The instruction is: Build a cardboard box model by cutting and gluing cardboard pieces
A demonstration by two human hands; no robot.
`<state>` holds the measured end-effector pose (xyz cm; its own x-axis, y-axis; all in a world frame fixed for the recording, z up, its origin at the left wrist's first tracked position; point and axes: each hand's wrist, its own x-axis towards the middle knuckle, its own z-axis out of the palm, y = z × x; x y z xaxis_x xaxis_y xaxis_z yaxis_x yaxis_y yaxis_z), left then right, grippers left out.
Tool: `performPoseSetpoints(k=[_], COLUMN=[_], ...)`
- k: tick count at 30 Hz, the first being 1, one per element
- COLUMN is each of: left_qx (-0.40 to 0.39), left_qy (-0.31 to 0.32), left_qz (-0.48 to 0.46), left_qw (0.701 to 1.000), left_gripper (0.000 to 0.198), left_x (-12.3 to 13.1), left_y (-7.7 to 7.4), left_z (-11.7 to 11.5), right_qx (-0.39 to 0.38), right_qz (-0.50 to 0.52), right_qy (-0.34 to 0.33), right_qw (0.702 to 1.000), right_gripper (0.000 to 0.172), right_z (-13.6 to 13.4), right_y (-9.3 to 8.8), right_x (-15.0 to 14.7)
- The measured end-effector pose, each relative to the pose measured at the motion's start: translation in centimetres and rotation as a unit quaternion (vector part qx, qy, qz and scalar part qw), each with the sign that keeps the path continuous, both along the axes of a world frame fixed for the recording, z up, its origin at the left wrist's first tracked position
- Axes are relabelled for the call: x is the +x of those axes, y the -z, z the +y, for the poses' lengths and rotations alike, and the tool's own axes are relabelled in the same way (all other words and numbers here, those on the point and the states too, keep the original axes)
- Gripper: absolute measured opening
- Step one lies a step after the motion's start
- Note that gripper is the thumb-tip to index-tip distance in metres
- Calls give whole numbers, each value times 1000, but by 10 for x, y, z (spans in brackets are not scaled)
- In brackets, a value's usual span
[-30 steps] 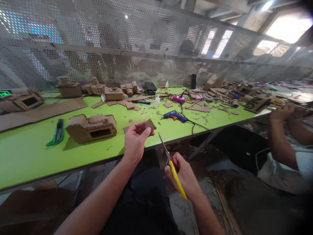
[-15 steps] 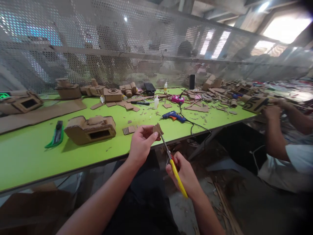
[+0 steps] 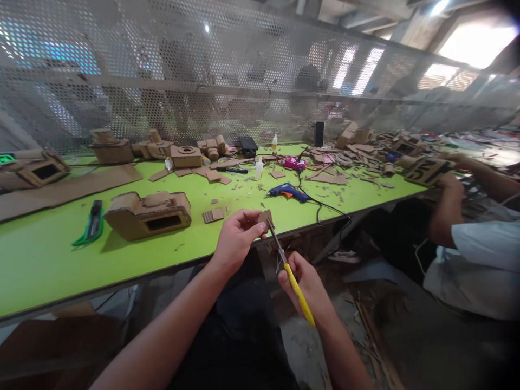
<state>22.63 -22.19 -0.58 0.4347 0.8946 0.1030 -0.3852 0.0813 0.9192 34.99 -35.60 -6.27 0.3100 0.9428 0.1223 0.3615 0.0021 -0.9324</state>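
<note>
Between the thumb and fingers of my left hand (image 3: 239,238) is a small piece of cardboard (image 3: 265,218), held just past the table's front edge. My right hand (image 3: 304,284) grips yellow-handled scissors (image 3: 299,295), whose blades point up and away from me and meet the cardboard piece. How far the blades are parted I cannot tell. Left of my hands, a cardboard camera model (image 3: 148,214) sits on the table, with small corrugated scraps (image 3: 213,215) beside it. Beyond my hands lies a blue glue gun (image 3: 288,192) with a black cord.
A green box cutter (image 3: 90,227) lies at left on the green table (image 3: 60,276). Cardboard models, scraps, small bottles (image 3: 259,169) and a pink device (image 3: 294,163) line the back, before a perforated metal screen (image 3: 182,81). At right, another person's hands hold a cardboard piece (image 3: 426,170).
The cardboard piece has turned slightly in my left hand. My right hand and the scissors have shifted a little to the right. The person at right has leaned slightly inward.
</note>
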Motion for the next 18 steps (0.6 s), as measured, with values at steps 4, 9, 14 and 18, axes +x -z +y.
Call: performPoseSetpoints(k=[4, 9, 14, 18], left_qx=[-6, -2, 6, 8], left_qy=[7, 26, 48, 78], left_qz=[15, 33, 49, 54], left_qw=[1000, 999, 998, 995], left_gripper=[31, 30, 31, 31], left_x=[-2, -4, -6, -9], left_y=[0, -1, -1, -2], left_z=[3, 7, 12, 17], right_qx=[5, -2, -2, -5], right_qz=[-1, -24, -44, -33], right_qy=[5, 14, -1, -14], right_qw=[1000, 1000, 999, 999], right_gripper=[47, 46, 47, 47], right_z=[0, 1, 0, 0], right_y=[2, 1, -1, 1], right_x=[1, 4, 9, 11])
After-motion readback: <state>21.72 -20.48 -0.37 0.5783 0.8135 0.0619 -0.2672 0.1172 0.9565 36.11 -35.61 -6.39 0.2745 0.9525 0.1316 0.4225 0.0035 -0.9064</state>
